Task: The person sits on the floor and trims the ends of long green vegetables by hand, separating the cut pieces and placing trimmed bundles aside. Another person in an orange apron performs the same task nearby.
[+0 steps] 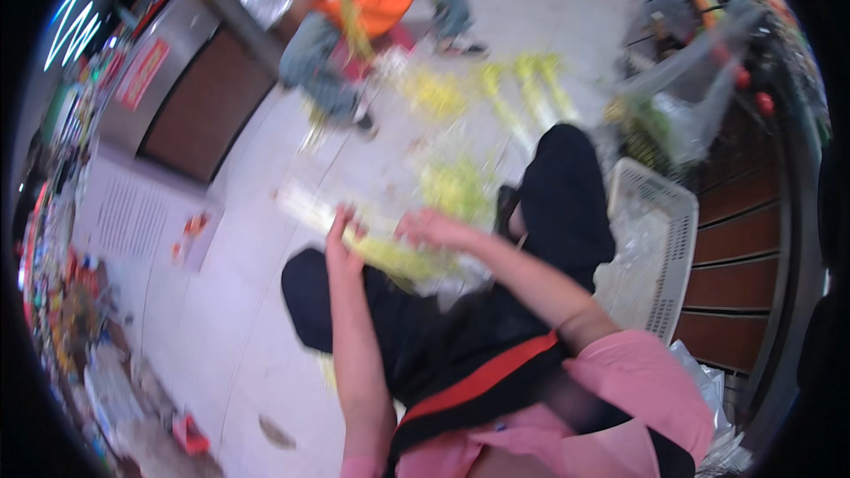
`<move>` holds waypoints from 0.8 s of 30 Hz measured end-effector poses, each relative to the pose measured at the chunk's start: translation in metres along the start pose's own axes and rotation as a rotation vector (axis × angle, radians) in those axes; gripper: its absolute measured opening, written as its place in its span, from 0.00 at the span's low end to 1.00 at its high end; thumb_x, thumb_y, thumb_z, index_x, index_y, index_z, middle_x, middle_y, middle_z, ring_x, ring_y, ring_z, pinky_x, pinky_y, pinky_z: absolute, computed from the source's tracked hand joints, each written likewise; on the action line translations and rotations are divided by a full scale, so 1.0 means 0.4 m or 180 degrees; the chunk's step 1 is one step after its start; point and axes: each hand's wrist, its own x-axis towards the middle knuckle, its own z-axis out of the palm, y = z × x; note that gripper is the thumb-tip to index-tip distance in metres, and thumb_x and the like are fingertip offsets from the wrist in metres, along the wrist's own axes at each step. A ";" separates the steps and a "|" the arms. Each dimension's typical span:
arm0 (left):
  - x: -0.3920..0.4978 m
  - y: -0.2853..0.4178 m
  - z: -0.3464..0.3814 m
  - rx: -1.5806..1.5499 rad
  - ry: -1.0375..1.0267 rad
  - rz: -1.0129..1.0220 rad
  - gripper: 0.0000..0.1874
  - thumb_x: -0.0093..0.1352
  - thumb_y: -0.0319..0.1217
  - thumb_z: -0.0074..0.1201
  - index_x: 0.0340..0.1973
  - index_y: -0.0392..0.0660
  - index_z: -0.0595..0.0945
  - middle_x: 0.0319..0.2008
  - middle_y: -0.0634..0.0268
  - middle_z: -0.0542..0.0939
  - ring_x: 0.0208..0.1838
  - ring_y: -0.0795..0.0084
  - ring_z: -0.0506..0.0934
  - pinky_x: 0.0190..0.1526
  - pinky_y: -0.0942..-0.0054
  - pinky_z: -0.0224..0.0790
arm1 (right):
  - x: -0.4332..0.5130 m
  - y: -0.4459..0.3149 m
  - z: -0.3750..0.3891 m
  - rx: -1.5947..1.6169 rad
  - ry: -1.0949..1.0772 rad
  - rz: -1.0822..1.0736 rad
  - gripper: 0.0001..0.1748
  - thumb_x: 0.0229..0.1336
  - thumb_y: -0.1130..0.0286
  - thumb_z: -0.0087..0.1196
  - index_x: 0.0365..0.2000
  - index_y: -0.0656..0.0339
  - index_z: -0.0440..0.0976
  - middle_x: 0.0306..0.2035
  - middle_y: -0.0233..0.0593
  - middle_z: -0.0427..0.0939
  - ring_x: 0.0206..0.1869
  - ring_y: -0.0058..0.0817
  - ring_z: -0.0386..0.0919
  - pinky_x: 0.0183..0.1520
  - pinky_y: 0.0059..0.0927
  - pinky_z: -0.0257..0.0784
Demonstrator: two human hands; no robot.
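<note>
Across my lap lies a bunch of long vegetable stalks [402, 257], white at the far-left end and yellow-green at the leafy end. My left hand [345, 242] grips it around the pale middle. Just right of that, my right hand [430, 228] hovers over the leaves with curled fingers; blur hides whether a leaf is pinched in it. On the floor beyond my hands sits a loose heap of yellow-green leaves [458, 189]. Several bunches of similar stalks [531, 89] lie farther off, beside a yellower leaf pile [435, 93].
A white plastic crate [677, 245] holding clear plastic stands right of my knee. Behind it, a clear bag [690, 113] contains greens. Opposite sits a person in orange [372, 3] with stalks. At left are a brown-panelled cabinet [206, 106] and a printed carton [146, 212].
</note>
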 end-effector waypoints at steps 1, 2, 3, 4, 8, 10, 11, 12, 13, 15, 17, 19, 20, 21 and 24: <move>0.001 0.001 0.005 -0.0070 -0.0086 -0.0042 0.11 0.69 0.33 0.53 0.45 0.45 0.74 0.34 0.68 0.75 0.28 0.81 0.70 0.24 0.82 0.63 | 0.001 0.000 0.001 -0.0028 -0.0069 0.0076 0.11 0.59 0.60 0.49 0.35 0.50 0.79 0.21 0.26 0.71 0.23 0.17 0.64 0.24 0.23 0.61; 0.001 0.002 0.010 -0.0233 -0.0154 0.0014 0.10 0.70 0.34 0.52 0.43 0.45 0.73 0.32 0.70 0.75 0.27 0.82 0.69 0.23 0.84 0.62 | -0.001 -0.002 0.006 0.0040 0.0040 0.0050 0.11 0.60 0.59 0.49 0.34 0.51 0.79 0.20 0.25 0.71 0.21 0.14 0.63 0.22 0.21 0.58; 0.001 0.007 0.012 -0.0289 -0.0233 0.0021 0.06 0.71 0.33 0.48 0.41 0.47 0.74 0.31 0.70 0.75 0.26 0.81 0.70 0.22 0.83 0.63 | -0.007 -0.001 0.000 0.0450 -0.0099 0.0076 0.12 0.60 0.59 0.50 0.34 0.54 0.79 0.17 0.24 0.72 0.18 0.12 0.61 0.21 0.19 0.56; 0.005 0.006 0.015 -0.0110 -0.0079 0.0136 0.07 0.71 0.33 0.49 0.41 0.46 0.73 0.30 0.70 0.74 0.26 0.82 0.70 0.22 0.83 0.63 | -0.007 -0.002 0.005 0.0440 0.0027 -0.0052 0.13 0.60 0.60 0.51 0.34 0.57 0.79 0.16 0.23 0.71 0.17 0.11 0.60 0.21 0.18 0.54; 0.020 -0.004 0.002 0.0077 -0.0316 0.0284 0.07 0.70 0.34 0.51 0.40 0.46 0.73 0.29 0.71 0.73 0.26 0.83 0.70 0.21 0.85 0.62 | 0.000 0.010 -0.003 0.0392 0.0017 -0.0143 0.12 0.60 0.62 0.50 0.33 0.59 0.79 0.16 0.25 0.72 0.19 0.12 0.62 0.24 0.19 0.56; 0.027 -0.003 -0.012 0.0131 -0.0378 0.0328 0.07 0.71 0.35 0.50 0.38 0.46 0.74 0.28 0.73 0.74 0.25 0.84 0.69 0.21 0.85 0.62 | 0.007 0.028 -0.006 0.0145 0.0047 -0.0186 0.14 0.61 0.61 0.50 0.34 0.59 0.79 0.17 0.25 0.73 0.20 0.13 0.63 0.25 0.20 0.57; 0.028 0.006 -0.022 -0.0147 -0.0314 0.0316 0.06 0.71 0.35 0.50 0.38 0.47 0.74 0.27 0.73 0.74 0.24 0.84 0.69 0.21 0.85 0.61 | 0.012 0.039 -0.007 0.0028 0.0063 -0.0208 0.14 0.61 0.60 0.49 0.34 0.59 0.79 0.17 0.26 0.73 0.21 0.14 0.64 0.25 0.21 0.58; 0.031 0.030 -0.032 -0.0432 -0.0437 0.0326 0.06 0.71 0.35 0.51 0.37 0.47 0.73 0.26 0.73 0.73 0.23 0.85 0.68 0.21 0.86 0.61 | 0.009 0.054 -0.017 0.0076 0.0137 -0.0121 0.15 0.60 0.59 0.50 0.33 0.59 0.79 0.18 0.27 0.75 0.22 0.16 0.66 0.27 0.22 0.60; 0.036 0.053 -0.039 -0.0714 -0.0562 0.0331 0.06 0.70 0.35 0.51 0.36 0.48 0.73 0.25 0.74 0.73 0.22 0.85 0.67 0.21 0.86 0.60 | -0.002 0.073 -0.033 0.0128 0.0214 -0.0034 0.16 0.58 0.57 0.50 0.32 0.59 0.79 0.19 0.29 0.77 0.23 0.18 0.69 0.29 0.24 0.63; 0.050 0.080 -0.043 -0.1167 -0.0263 0.0745 0.05 0.72 0.34 0.47 0.37 0.49 0.74 0.27 0.74 0.77 0.22 0.86 0.69 0.20 0.85 0.59 | -0.013 0.109 -0.052 0.0141 0.0433 -0.0116 0.18 0.58 0.55 0.50 0.31 0.59 0.79 0.21 0.30 0.78 0.24 0.21 0.71 0.32 0.28 0.66; 0.049 0.077 -0.048 -0.0725 -0.0156 0.0703 0.07 0.72 0.36 0.47 0.39 0.49 0.74 0.27 0.74 0.76 0.21 0.85 0.68 0.20 0.84 0.59 | -0.011 0.140 -0.056 0.0045 0.0749 -0.0271 0.20 0.59 0.53 0.49 0.31 0.59 0.79 0.22 0.31 0.79 0.25 0.23 0.72 0.33 0.31 0.67; 0.038 0.044 -0.048 -0.0192 -0.0007 0.0526 0.08 0.72 0.37 0.47 0.40 0.49 0.73 0.25 0.74 0.74 0.21 0.84 0.68 0.20 0.83 0.60 | -0.004 0.160 -0.065 -0.0672 0.0841 -0.0104 0.21 0.59 0.52 0.47 0.32 0.59 0.80 0.23 0.32 0.78 0.26 0.23 0.72 0.34 0.32 0.68; 0.030 0.027 -0.047 0.0046 0.0014 0.0448 0.08 0.72 0.38 0.48 0.41 0.49 0.73 0.25 0.74 0.74 0.20 0.84 0.67 0.21 0.83 0.60 | 0.000 0.165 -0.066 -0.1059 0.0876 0.0039 0.22 0.60 0.51 0.46 0.33 0.58 0.80 0.23 0.32 0.78 0.26 0.24 0.72 0.35 0.33 0.68; 0.023 0.013 -0.045 0.0063 0.0006 0.0326 0.09 0.72 0.38 0.48 0.41 0.49 0.73 0.24 0.74 0.73 0.20 0.84 0.67 0.20 0.83 0.59 | 0.004 0.166 -0.066 -0.0999 0.0963 -0.0038 0.21 0.61 0.52 0.45 0.36 0.57 0.79 0.25 0.33 0.78 0.28 0.23 0.73 0.35 0.31 0.69; 0.003 -0.020 -0.030 0.0099 -0.0210 0.0099 0.09 0.72 0.39 0.47 0.41 0.49 0.72 0.23 0.74 0.70 0.20 0.83 0.65 0.20 0.82 0.59 | 0.012 0.141 -0.061 -0.0336 0.1012 -0.0278 0.20 0.64 0.54 0.43 0.42 0.54 0.78 0.29 0.33 0.77 0.30 0.20 0.73 0.34 0.25 0.69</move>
